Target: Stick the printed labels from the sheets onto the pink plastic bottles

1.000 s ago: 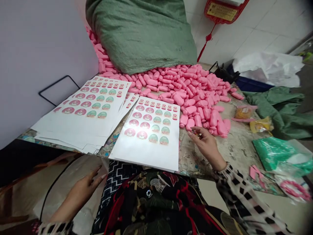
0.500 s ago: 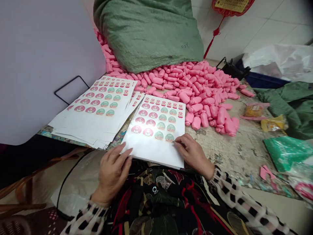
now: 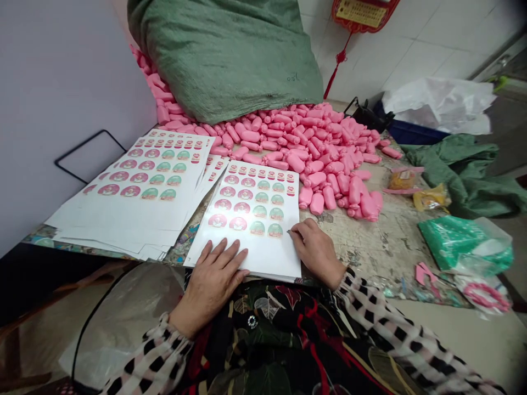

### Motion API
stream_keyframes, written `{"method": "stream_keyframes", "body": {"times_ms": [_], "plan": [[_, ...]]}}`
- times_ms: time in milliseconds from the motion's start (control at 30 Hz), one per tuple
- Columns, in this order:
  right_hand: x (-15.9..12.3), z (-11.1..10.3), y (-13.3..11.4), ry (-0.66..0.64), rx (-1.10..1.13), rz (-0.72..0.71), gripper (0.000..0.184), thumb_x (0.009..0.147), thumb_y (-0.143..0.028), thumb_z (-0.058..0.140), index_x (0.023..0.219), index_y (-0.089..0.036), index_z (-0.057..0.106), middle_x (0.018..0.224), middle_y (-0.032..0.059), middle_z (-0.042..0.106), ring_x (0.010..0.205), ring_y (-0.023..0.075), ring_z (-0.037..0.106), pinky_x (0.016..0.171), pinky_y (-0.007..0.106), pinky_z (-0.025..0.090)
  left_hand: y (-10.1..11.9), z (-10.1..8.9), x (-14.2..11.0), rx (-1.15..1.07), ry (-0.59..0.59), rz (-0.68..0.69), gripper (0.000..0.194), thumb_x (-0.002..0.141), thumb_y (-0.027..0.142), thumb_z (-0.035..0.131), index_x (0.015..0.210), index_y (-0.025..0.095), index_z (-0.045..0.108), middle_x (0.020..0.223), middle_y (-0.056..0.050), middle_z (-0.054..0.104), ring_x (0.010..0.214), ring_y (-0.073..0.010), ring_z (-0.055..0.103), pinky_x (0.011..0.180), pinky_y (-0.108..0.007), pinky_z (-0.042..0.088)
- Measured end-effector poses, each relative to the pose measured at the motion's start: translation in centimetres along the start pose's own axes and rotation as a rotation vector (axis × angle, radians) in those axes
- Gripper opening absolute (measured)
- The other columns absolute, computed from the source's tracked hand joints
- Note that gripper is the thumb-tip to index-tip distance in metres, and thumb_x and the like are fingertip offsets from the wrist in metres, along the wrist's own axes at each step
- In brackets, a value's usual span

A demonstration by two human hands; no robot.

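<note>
A white sticker sheet with rows of pink and green half-round labels and small red ones lies in front of me, on what looks like a stack. My left hand rests flat on its lower left part, fingers apart. At the sheet's right edge is my right hand, its thumb and fingers pinched together. A thin dark tip pokes out of the pinch beside the lowest green label; the rest of that thing is hidden in the fingers.
More sticker sheets lie fanned out at left, by a grey panel. Behind is a heap of pink bottle-shaped pieces under a green sack. At right are a green packet and a pink-handled tool.
My left hand has moved right and further onto the sheet, its fingers now flat and spread. The right hand stays pinched at the sheet's right edge. The view has shifted slightly right.
</note>
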State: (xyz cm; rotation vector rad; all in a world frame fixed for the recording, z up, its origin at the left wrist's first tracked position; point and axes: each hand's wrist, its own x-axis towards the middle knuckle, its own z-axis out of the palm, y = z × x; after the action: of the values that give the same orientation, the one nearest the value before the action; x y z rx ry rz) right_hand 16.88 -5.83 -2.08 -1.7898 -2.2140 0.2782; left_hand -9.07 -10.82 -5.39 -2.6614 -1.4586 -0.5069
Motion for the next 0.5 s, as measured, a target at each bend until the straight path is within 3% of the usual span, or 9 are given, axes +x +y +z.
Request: {"method": "stream_keyframes", "body": {"times_ms": [200,500], "plan": [[-0.6,-0.5,-0.2,-0.004,-0.021,0.005,0.022,0.093,-0.03,0.04,0.092,-0.021,0.06,0.092,0.0048,0.055,0.079,0.0167,0.055,0.066,0.029,0.037,0.0,-0.2,0.3,0.021,0.004,0.011,0.039,0.087,0.04,0.052,0.12,0.022,0.058,0.126,-0.006,0.059,0.118,-0.0306,0.051,0.103,-0.052,0.033],[-2.9,-1.1,-1.6,-0.189,0.084,-0.144,0.023,0.093,-0.031,0.04,0.092,-0.021,0.061,0.093,0.0041,0.057,0.082,0.0154,0.056,0.069,0.027,0.04,-0.1,0.5,0.2,-0.005,0.042,0.012,0.041,0.085,0.039,0.054,0.121,0.02,0.058,0.127,-0.007,0.058,0.119,-0.0308,0.049,0.102,-0.049,0.037]]}}
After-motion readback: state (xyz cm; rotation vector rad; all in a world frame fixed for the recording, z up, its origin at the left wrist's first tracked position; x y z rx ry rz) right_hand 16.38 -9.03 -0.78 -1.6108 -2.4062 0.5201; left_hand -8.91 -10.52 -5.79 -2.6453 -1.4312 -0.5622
